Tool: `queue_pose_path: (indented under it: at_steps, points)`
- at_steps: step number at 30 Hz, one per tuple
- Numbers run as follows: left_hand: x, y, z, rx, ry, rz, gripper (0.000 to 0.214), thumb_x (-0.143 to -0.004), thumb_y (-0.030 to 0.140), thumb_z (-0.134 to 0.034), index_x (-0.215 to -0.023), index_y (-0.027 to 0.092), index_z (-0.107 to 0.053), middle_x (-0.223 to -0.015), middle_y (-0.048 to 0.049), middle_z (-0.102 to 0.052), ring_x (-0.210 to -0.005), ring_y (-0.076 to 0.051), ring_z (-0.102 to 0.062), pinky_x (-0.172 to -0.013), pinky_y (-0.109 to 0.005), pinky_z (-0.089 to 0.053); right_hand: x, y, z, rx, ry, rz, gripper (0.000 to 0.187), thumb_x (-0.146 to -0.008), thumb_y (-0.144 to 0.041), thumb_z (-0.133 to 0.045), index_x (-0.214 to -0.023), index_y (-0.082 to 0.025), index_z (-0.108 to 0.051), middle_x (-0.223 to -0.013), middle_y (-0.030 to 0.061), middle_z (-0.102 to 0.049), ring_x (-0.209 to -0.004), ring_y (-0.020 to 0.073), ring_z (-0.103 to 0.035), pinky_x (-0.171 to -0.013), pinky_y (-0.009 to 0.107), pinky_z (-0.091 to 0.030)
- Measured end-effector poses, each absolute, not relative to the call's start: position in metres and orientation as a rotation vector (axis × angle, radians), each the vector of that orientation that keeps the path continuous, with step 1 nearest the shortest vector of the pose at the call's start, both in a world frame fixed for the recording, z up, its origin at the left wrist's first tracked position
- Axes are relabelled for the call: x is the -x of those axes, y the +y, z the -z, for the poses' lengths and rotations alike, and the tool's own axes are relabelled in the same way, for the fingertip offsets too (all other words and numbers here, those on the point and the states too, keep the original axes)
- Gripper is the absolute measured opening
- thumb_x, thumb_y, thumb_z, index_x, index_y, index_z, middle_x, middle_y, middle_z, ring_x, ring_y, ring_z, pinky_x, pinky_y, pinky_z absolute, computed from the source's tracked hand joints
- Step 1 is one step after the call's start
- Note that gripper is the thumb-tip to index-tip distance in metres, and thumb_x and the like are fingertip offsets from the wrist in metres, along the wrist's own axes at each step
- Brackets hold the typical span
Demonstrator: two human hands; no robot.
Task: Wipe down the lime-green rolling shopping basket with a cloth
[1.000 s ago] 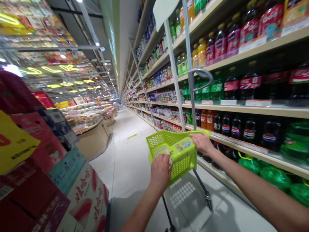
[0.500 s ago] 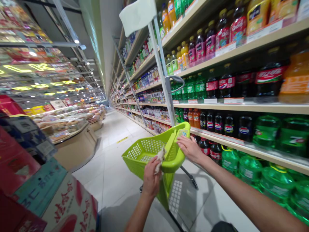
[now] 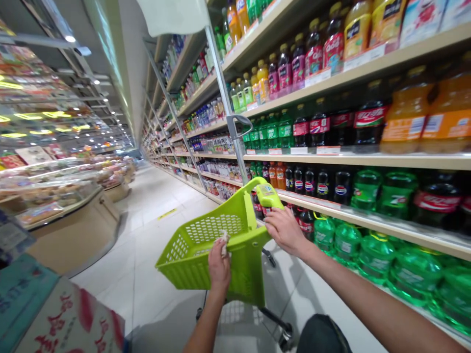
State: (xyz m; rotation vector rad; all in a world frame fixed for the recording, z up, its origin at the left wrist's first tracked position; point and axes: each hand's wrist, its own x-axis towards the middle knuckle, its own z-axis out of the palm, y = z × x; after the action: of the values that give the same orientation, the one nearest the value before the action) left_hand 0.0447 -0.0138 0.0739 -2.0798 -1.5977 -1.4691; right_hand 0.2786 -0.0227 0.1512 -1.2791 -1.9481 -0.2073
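Note:
A lime-green plastic shopping basket [image 3: 206, 247] on a wheeled frame stands in a supermarket aisle in front of me, tilted with its open side to the left. My left hand [image 3: 219, 264] is closed on the basket's near rim and also pinches a small crumpled white tissue [image 3: 224, 241]. My right hand [image 3: 285, 229] rests on the basket's right corner below its green handle block [image 3: 268, 195], fingers curled against the rim. A grey pull handle [image 3: 239, 120] rises on a pole behind the basket.
Long shelves [image 3: 331, 159] of soft-drink bottles run along the right. Stacked cartons [image 3: 62, 318] stand at the lower left, with curved display counters [image 3: 69, 220] behind. The tiled aisle [image 3: 154, 211] stretches ahead between them. A dark knee [image 3: 320, 336] shows at the bottom.
The basket has swung and tipped to the left, its open side turning leftward. Both hands moved with it, and my view shifted right along the drink shelves.

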Motion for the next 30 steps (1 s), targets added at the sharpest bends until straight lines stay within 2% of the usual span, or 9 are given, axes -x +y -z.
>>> queue_pose_path:
  at_steps: [4,7,11,14,17,22,26,30]
  points:
    - [-0.085,-0.017,-0.080,2.285,-1.366,1.502,0.034,-0.072,0.007,-0.039,-0.102,0.018,-0.053,-0.115,-0.0089,-0.056,-0.113,-0.018,-0.047,-0.096,-0.040,-0.040,-0.274,-0.026,-0.152,1.335,-1.955,0.306,0.026,-0.085,-0.029,-0.040,-0.080,-0.021,-0.064,-0.089,0.0040,-0.064,-0.091,0.0203,-0.050,-0.094,0.043,-0.024]
    - [-0.090,-0.017,-0.080,2.402,-1.265,1.386,0.040,-0.072,0.005,-0.038,-0.107,0.018,-0.051,-0.121,-0.0088,-0.052,-0.118,-0.017,-0.042,-0.099,-0.040,-0.037,-0.289,-0.019,-0.153,1.336,-1.991,0.332,0.027,-0.086,-0.027,-0.037,-0.078,-0.022,-0.063,-0.085,0.0024,-0.063,-0.089,0.0183,-0.050,-0.093,0.041,-0.024]
    - [-0.014,-0.012,-0.051,2.237,-1.543,1.264,0.039,-0.072,0.007,-0.038,-0.105,0.020,-0.054,-0.111,-0.0081,-0.057,-0.109,-0.020,-0.050,-0.095,-0.042,-0.041,-0.316,-0.010,-0.154,1.359,-2.001,0.363,0.031,-0.088,-0.026,-0.034,-0.077,-0.022,-0.062,-0.084,0.0022,-0.063,-0.088,0.0174,-0.050,-0.091,0.039,-0.024]
    - [0.036,-0.012,-0.026,2.115,-1.675,1.241,0.036,-0.072,0.010,-0.041,-0.103,0.022,-0.054,-0.108,-0.0071,-0.058,-0.106,-0.022,-0.051,-0.094,-0.044,-0.042,-0.315,-0.010,-0.152,1.445,-1.923,0.433,0.032,-0.087,-0.027,-0.035,-0.071,-0.021,-0.062,-0.083,0.0031,-0.064,-0.091,0.0194,-0.050,-0.094,0.044,-0.018]
    - [0.026,-0.015,-0.016,2.121,-1.584,1.299,0.038,-0.072,0.009,-0.040,-0.105,0.020,-0.054,-0.110,-0.0079,-0.056,-0.109,-0.021,-0.049,-0.095,-0.045,-0.040,-0.288,-0.016,-0.143,1.408,-2.050,0.438,0.027,-0.086,-0.028,-0.039,-0.076,-0.021,-0.063,-0.082,0.0026,-0.064,-0.091,0.0197,-0.050,-0.097,0.045,-0.011]
    - [-0.015,-0.018,-0.020,2.313,-1.382,1.256,0.046,-0.072,0.003,-0.035,-0.112,0.018,-0.051,-0.121,-0.0095,-0.050,-0.118,-0.020,-0.040,-0.099,-0.040,-0.036,-0.257,-0.019,-0.125,1.378,-2.282,0.372,0.024,-0.085,-0.034,-0.043,-0.095,-0.023,-0.062,-0.085,0.0031,-0.065,-0.084,0.0187,-0.050,-0.091,0.040,-0.018]
    - [0.052,-0.029,-0.011,2.228,-1.470,1.153,0.042,-0.076,0.006,-0.034,-0.111,0.019,-0.052,-0.115,-0.0094,-0.052,-0.112,-0.020,-0.044,-0.097,-0.041,-0.038,-0.272,-0.010,-0.123,1.352,-2.362,0.403,0.024,-0.085,-0.035,-0.045,-0.099,-0.025,-0.061,-0.088,0.0032,-0.064,-0.085,0.0183,-0.049,-0.087,0.037,-0.019]
    - [0.112,-0.047,0.000,2.017,-1.736,1.087,0.043,-0.073,0.007,-0.034,-0.112,0.017,-0.049,-0.116,-0.0110,-0.050,-0.115,-0.023,-0.041,-0.099,-0.044,-0.034,-0.277,-0.006,-0.122,1.425,-2.315,0.436,0.024,-0.085,-0.036,-0.044,-0.096,-0.024,-0.062,-0.086,0.0032,-0.063,-0.086,0.0191,-0.048,-0.090,0.039,-0.016]
